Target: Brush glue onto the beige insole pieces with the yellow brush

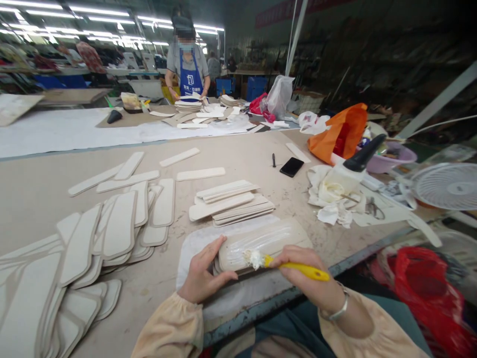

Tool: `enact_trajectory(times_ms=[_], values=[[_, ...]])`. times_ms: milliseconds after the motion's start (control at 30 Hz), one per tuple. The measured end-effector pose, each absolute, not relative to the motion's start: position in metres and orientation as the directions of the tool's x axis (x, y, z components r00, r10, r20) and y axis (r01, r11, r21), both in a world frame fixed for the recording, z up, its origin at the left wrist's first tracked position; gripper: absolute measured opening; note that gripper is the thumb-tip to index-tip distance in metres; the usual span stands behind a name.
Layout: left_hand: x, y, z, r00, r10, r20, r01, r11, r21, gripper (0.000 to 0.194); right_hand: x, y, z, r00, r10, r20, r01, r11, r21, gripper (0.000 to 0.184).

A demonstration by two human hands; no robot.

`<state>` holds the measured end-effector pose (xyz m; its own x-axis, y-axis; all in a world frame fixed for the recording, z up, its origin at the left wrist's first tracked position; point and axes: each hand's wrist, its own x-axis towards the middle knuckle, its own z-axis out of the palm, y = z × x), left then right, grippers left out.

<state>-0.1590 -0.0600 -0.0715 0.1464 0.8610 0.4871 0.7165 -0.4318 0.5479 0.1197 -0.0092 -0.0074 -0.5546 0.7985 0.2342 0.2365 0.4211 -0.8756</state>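
A loose pile of pale panels [118, 228] is covering the left side of the table [156, 288], overlapping untidily. The left hand [199, 273] is spreading its thumb and fingers around the left end of a short stack, steadying the shiny top panel [238, 247]. That stack is lying by the table's near edge, on a white sheet [186, 251]. The panel is looking light and fairly stiff, its wet face probably slippery, so its dry rim is offering the safer hold. The right hand [316, 291] is pinching the yellow handle of a brush [301, 270], whose clotted white bristles are touching the panel near its front rim. Another stack [242, 206] is sitting just behind, limiting room there. Farther right, a phone [291, 167] and a white tub [341, 179] are resting, with crumpled scraps [333, 214] crowding the tub's near side.
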Motion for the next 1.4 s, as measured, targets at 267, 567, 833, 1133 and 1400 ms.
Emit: enact_trajectory(times_ms=[267, 567, 833, 1133, 1400], values=[[-0.16, -0.059, -0.074, 0.163, 0.859, 0.485, 0.757, -0.424, 0.497, 0.079, 0.193, 0.008, -0.012, -0.275, 0.931, 0.24, 0.476, 0.348, -0.807, 0.017], [-0.163, -0.057, -0.078, 0.186, 0.828, 0.529, 0.8, -0.439, 0.408, 0.079, 0.142, -0.006, -0.007, -0.303, 0.873, 0.383, 0.302, 0.469, -0.83, 0.018], [-0.163, -0.056, -0.078, 0.199, 0.81, 0.551, 0.808, -0.454, 0.376, 0.075, 0.151, 0.004, -0.019, -0.285, 0.892, 0.351, 0.367, 0.44, -0.82, 0.019], [-0.165, -0.056, -0.082, 0.182, 0.834, 0.521, 0.816, -0.423, 0.394, 0.075, 0.198, 0.006, -0.018, -0.145, 0.906, 0.398, 0.438, 0.419, -0.795, 0.016], [-0.167, -0.056, -0.084, 0.182, 0.839, 0.513, 0.815, -0.42, 0.398, 0.075, 0.205, 0.0, -0.022, -0.192, 0.907, 0.374, 0.485, 0.419, -0.768, 0.018]])
